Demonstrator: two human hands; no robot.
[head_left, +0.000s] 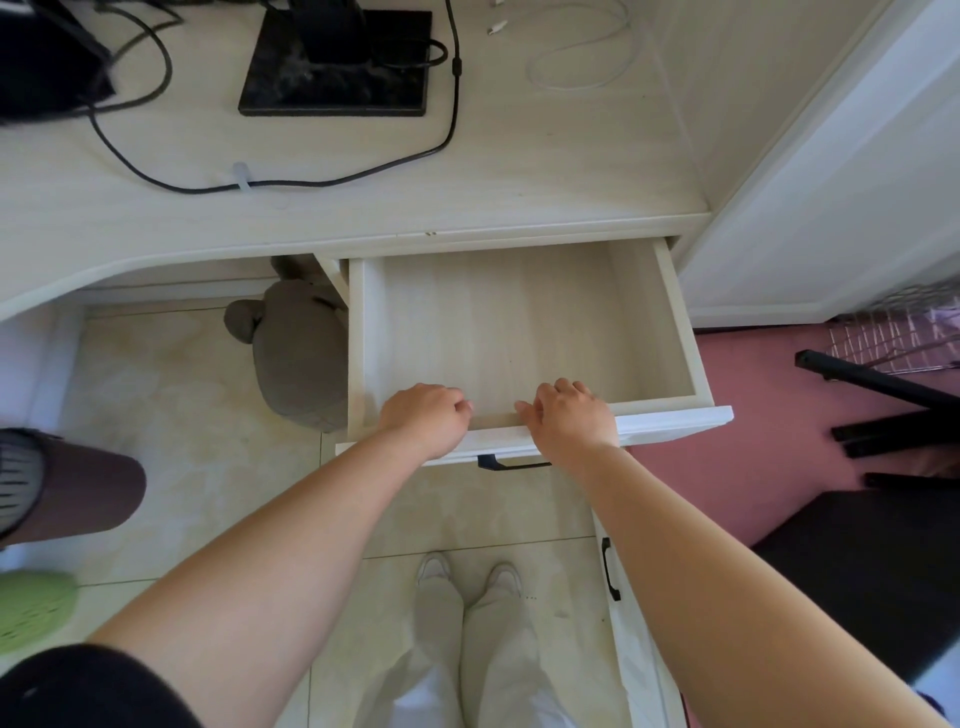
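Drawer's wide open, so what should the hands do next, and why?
Probably push the drawer shut: nothing shows inside it, and the left hand and right hand both grip its front edge, above the handle, well placed to slide it in.

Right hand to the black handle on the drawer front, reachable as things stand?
Probably yes. The right hand grips the top edge of the open drawer, just above the handle, whose right end hides behind the wrist. Nothing visible lies between; it need only let go and drop down.

The pale wooden drawer (509, 322) is sitting pulled far out from under the bench (467, 171), lying level, its white front carrying a dark handle (511, 464).
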